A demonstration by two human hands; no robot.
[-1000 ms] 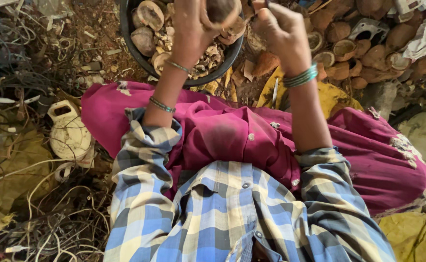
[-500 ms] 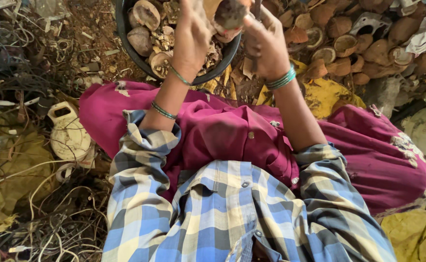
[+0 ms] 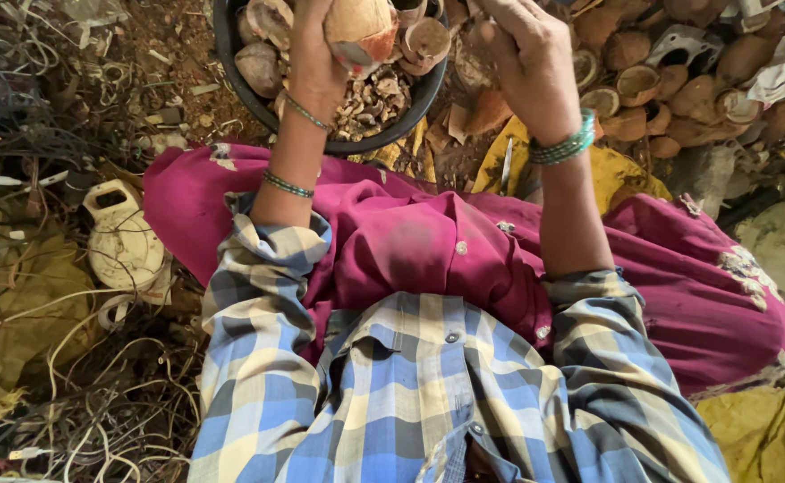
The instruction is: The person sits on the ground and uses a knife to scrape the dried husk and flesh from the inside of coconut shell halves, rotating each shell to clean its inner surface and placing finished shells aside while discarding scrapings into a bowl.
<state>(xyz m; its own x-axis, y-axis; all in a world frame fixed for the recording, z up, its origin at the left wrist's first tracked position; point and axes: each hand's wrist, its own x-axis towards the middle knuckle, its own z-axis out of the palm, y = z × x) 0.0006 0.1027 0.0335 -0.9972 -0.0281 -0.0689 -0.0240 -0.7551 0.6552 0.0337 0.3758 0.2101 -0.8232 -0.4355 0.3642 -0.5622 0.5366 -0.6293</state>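
Brown husk: coconut shell [image 3: 361, 31] clasped by left hand [image 3: 316, 63] over black basin [image 3: 231, 54], far centre.
Right hand [image 3: 526, 63]: grip state hidden, cannot tell.
Risk: one-handed hold could let the shell drop.

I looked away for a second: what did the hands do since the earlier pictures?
The left hand kept its grip on the brown coconut shell piece over the round black basin. The right hand, pressed against the shell half a second ago, has drawn away to the right. The basin, shell heap and white jug stayed put.
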